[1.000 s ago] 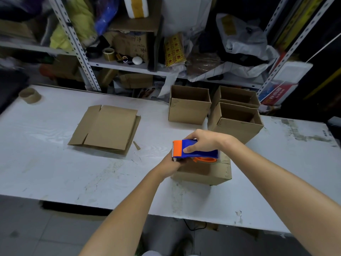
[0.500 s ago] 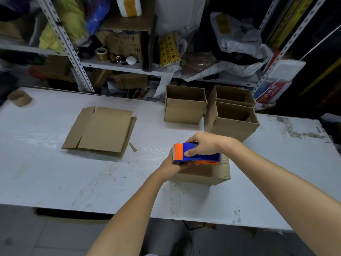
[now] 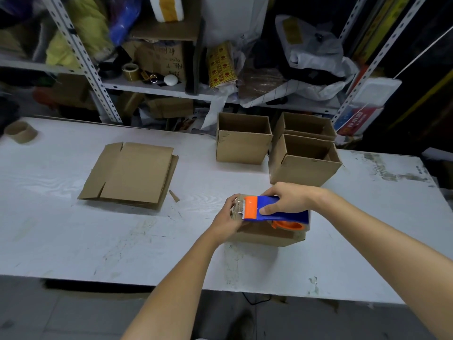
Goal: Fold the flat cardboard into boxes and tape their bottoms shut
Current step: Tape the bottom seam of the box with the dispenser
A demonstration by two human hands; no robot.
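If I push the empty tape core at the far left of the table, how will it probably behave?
The tape core is a hollow cardboard ring, so it is probably very light and slides easily. It stands on its flat end now; tipped onto its curved side, it would likely roll. Squeezing might dent it.

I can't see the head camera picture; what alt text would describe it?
A right hand runs a blue and orange tape dispenser across a brown cardboard box that the left hand steadies on a white table. Three open cardboard boxes and flat cardboard sheets lie behind.
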